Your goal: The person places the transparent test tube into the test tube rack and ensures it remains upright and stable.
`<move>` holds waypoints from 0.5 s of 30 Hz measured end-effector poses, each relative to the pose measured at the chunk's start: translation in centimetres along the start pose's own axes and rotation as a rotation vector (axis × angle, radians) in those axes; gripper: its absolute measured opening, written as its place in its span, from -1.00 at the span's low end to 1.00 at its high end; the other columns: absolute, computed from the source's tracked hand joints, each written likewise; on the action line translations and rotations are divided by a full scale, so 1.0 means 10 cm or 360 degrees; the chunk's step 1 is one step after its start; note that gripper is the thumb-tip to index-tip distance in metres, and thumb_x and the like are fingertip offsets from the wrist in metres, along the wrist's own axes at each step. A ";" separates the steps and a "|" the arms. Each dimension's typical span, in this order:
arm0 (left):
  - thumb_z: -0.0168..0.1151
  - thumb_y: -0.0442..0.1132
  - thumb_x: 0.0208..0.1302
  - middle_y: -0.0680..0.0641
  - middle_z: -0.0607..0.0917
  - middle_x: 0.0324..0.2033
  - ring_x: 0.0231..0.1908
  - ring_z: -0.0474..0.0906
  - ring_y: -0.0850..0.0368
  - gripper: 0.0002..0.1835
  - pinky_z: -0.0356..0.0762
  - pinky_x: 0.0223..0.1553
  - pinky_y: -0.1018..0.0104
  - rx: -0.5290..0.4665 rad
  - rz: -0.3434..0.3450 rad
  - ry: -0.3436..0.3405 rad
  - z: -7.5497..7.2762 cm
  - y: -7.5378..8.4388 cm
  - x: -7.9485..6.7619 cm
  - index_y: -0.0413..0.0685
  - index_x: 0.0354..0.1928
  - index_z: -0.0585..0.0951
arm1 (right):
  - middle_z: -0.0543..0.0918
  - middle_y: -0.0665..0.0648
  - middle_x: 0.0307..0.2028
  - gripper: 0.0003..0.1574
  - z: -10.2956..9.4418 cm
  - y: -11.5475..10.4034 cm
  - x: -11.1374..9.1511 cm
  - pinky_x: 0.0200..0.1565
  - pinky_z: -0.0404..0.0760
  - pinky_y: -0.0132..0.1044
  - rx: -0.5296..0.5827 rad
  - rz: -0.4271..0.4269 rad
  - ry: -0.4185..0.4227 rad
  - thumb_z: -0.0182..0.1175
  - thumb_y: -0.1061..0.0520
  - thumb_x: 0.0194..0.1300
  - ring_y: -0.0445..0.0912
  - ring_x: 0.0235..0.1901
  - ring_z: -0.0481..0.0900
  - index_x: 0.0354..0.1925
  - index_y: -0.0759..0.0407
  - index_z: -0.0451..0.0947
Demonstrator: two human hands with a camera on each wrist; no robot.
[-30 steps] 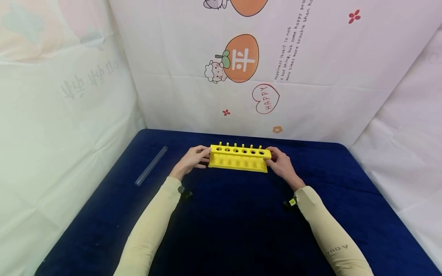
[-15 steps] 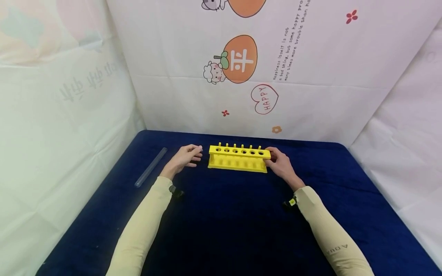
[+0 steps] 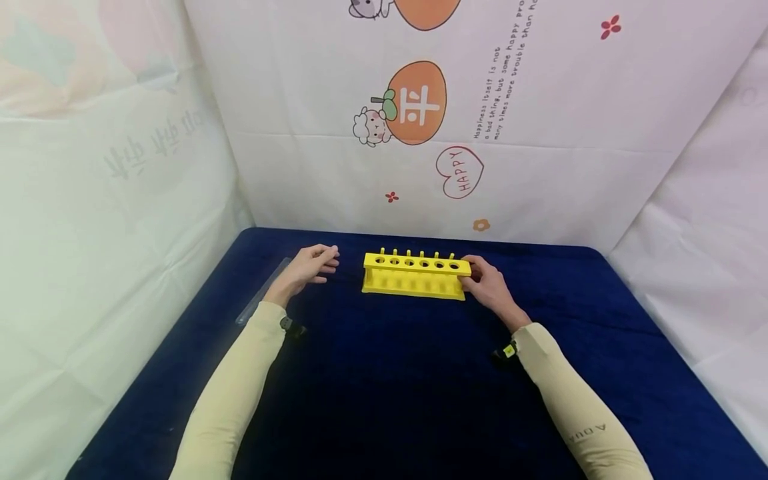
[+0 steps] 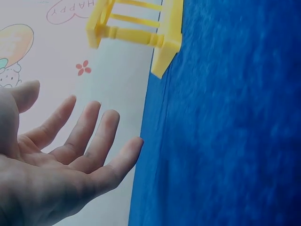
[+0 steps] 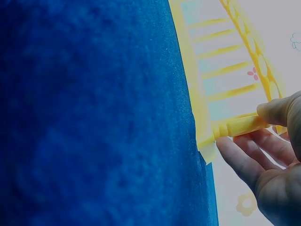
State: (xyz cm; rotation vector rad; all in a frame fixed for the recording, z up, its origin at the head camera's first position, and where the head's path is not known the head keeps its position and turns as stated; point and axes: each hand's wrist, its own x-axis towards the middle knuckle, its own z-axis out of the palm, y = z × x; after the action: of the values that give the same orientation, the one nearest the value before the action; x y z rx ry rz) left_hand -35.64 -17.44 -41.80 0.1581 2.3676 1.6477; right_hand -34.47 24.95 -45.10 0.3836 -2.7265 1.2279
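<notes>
A yellow test tube rack (image 3: 414, 285) stands on the dark blue cloth near the far wall, with a row of holes along its top bar and several pegs behind. My right hand (image 3: 487, 285) holds its right end; in the right wrist view the thumb and fingers close around the yellow end post (image 5: 242, 126). To the left of the rack, my left hand (image 3: 305, 268) is held with loosely bent fingers and nothing in it, as its wrist view also shows. A clear test tube (image 3: 247, 314) lies slanting on the cloth, partly hidden behind the left hand and wrist.
The dark blue cloth (image 3: 384, 387) covers the tabletop. A white printed sheet (image 3: 324, 167) hangs along the far edge, and white sheets (image 3: 120, 220) close in both sides.
My left hand has let go of the rack's left end and moved left, now overlapping the test tube in the head view. The right hand and the rack have stayed put.
</notes>
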 end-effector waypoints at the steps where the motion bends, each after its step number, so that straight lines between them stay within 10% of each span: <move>1: -0.01 0.25 0.42 -0.22 0.52 0.25 0.26 0.48 -0.14 -0.32 0.49 0.24 -0.08 0.0012 0.0001 0.0005 -0.02 0.00 0.00 -0.09 0.35 0.38 | 0.63 0.37 0.03 -0.46 0.00 0.01 0.00 -0.19 0.73 -0.14 -0.0003 -0.0002 0.0002 0.18 0.17 0.40 0.14 -0.11 0.66 0.30 0.16 0.33; 15: 0.03 0.09 0.48 -0.37 0.51 0.22 0.24 0.49 -0.23 -0.44 0.46 0.24 -0.14 -0.0041 0.0114 0.0124 -0.22 -0.07 -0.16 -0.18 0.28 0.41 | 0.63 0.37 0.02 -0.46 0.00 0.01 0.01 -0.19 0.73 -0.16 -0.0009 -0.0010 -0.0001 0.17 0.16 0.41 0.14 -0.12 0.66 0.30 0.15 0.33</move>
State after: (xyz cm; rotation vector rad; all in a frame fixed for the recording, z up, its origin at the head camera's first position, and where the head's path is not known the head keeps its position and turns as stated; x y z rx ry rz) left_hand -34.67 -20.07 -41.55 0.1789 2.4229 1.7462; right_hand -34.56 25.00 -45.18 0.3918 -2.7268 1.2183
